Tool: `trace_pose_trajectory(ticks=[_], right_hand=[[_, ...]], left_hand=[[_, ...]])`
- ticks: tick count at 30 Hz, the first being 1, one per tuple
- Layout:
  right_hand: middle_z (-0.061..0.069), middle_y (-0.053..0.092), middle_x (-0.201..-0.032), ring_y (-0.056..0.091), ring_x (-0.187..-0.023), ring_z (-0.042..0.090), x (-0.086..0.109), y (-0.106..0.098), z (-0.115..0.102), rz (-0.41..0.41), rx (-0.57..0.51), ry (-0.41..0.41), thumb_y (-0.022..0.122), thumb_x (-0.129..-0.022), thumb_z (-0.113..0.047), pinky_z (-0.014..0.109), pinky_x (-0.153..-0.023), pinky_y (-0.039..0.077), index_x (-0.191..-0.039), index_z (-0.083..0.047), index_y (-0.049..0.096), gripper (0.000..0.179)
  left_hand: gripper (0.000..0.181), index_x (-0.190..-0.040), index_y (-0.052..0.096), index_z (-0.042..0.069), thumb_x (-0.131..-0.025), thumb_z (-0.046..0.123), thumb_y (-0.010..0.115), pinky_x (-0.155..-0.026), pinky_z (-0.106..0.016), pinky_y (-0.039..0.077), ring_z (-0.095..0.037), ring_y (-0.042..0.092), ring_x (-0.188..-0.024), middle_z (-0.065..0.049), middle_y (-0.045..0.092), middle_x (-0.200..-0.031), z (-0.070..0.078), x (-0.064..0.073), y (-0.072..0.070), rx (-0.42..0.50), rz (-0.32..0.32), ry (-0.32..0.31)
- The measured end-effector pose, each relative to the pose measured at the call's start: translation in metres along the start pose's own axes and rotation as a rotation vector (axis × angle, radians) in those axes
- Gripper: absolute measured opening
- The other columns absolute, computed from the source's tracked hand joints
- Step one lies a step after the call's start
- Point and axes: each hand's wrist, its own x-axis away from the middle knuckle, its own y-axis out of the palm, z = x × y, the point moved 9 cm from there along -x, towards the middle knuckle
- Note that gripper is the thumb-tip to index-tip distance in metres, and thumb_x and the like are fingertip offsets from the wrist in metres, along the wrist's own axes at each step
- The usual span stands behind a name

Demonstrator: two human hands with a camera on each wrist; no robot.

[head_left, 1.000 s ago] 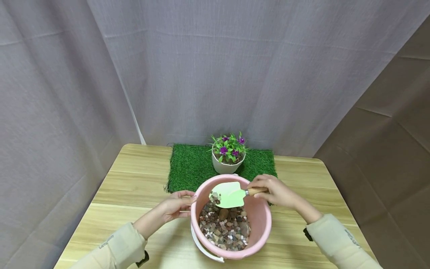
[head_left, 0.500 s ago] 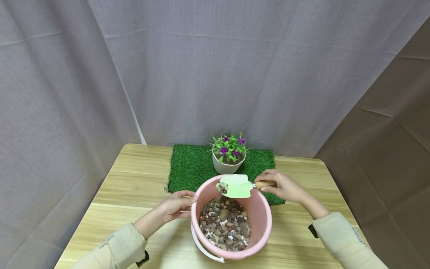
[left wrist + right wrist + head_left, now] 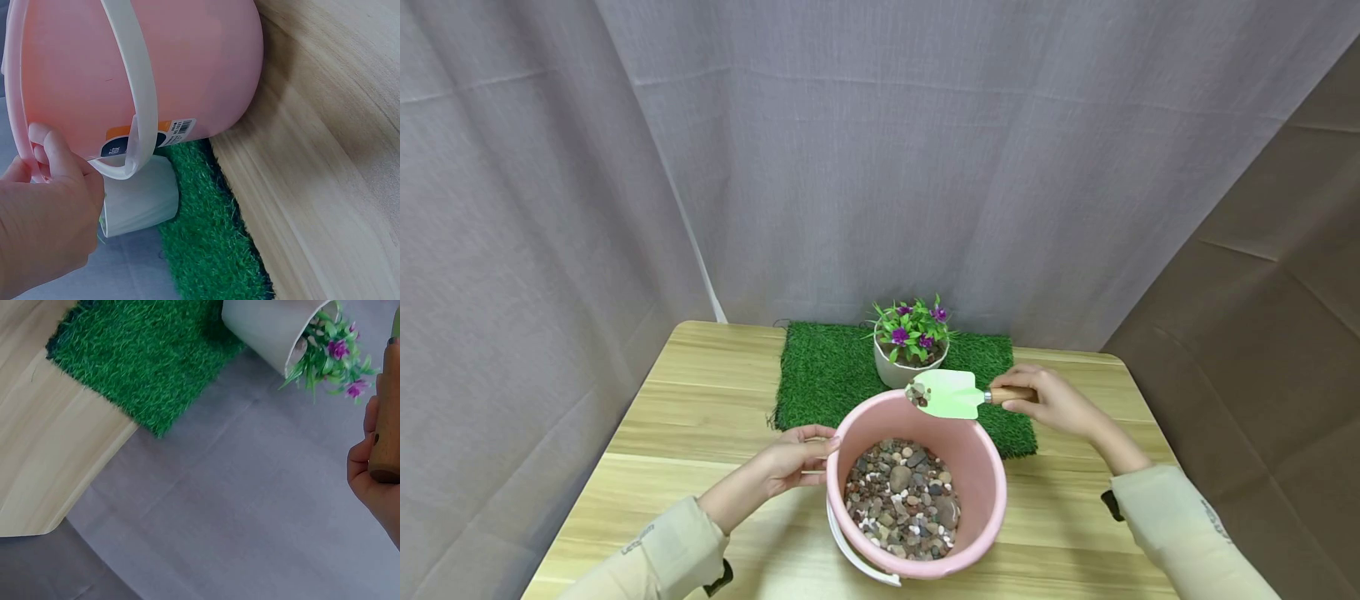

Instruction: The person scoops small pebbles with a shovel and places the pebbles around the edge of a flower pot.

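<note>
A pink bucket (image 3: 977,500) stands on the wooden table with pebbles (image 3: 901,512) over its bottom. My left hand (image 3: 793,461) pinches the bucket's rim on its left side, as the left wrist view also shows with the hand (image 3: 56,200) at the rim. In my right hand (image 3: 1052,402) is a garden trowel (image 3: 951,394) with a pale green blade, gripped by its wooden handle (image 3: 386,425). A few small pebbles (image 3: 918,394) lie at the blade's tip. The blade is held roughly level and overlaps the bucket's far rim in the head view.
Behind the bucket, a white pot (image 3: 895,371) with purple flowers (image 3: 900,336) stands on a green artificial-grass mat (image 3: 827,375). The bucket's white handle (image 3: 857,560) hangs down at the near left. Grey curtains (image 3: 880,167) rise behind the table (image 3: 715,375).
My right hand has lifted the trowel with its pebbles from inside the bucket, moving back and right to the far rim. My left hand and the bucket have stayed put.
</note>
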Motion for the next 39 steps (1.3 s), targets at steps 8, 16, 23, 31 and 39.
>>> trace_pose_trajectory(ticks=[8,16,23,31,39], right_hand=[[0.014,0.066,-0.097,0.056,-0.078,-0.002,0.0,-0.007,0.017,-0.004,-0.013,0.048,0.066,-0.083,0.001,0.018,-0.064,0.057,-0.107,0.004,0.066,0.024],[0.019,0.067,-0.101,0.062,-0.082,0.007,-0.002,-0.014,0.035,0.003,-0.003,0.087,0.066,-0.082,0.003,0.019,-0.067,0.058,-0.105,0.006,0.066,0.023],[0.022,0.067,-0.1,0.065,-0.085,0.025,-0.004,-0.015,0.052,0.001,0.013,0.149,0.066,-0.083,0.003,0.021,-0.07,0.059,-0.106,0.008,0.065,0.024],[0.022,0.068,-0.098,0.065,-0.083,0.023,-0.005,-0.01,0.072,0.024,0.022,0.187,0.066,-0.083,0.002,0.021,-0.069,0.057,-0.105,0.009,0.066,0.023],[0.016,0.069,-0.093,0.063,-0.077,0.017,-0.02,0.0,0.082,-0.004,0.062,0.202,0.067,-0.084,-0.001,0.024,-0.066,0.056,-0.103,0.005,0.067,0.02]], left_hand=[[0.024,-0.111,0.053,0.003,-0.09,0.012,0.06,-0.069,-0.02,0.06,-0.007,0.065,-0.074,0.002,0.067,-0.082,0.0,0.0,0.0,-0.001,-0.006,0.001],[0.023,-0.111,0.053,0.003,-0.09,0.011,0.06,-0.069,-0.02,0.06,-0.006,0.065,-0.072,0.002,0.066,-0.081,0.001,0.001,0.001,-0.002,-0.006,0.002],[0.023,-0.111,0.054,0.003,-0.09,0.011,0.06,-0.068,-0.02,0.06,-0.007,0.065,-0.072,0.002,0.066,-0.08,0.0,0.0,0.0,-0.005,0.007,0.0],[0.022,-0.111,0.054,0.003,-0.091,0.01,0.059,-0.068,-0.02,0.06,-0.006,0.064,-0.071,0.002,0.066,-0.08,-0.002,-0.001,0.001,-0.005,0.007,-0.004],[0.023,-0.112,0.054,0.002,-0.091,0.011,0.059,-0.067,-0.019,0.06,-0.006,0.064,-0.071,0.001,0.066,-0.08,-0.001,0.0,-0.001,-0.002,0.011,-0.002]])
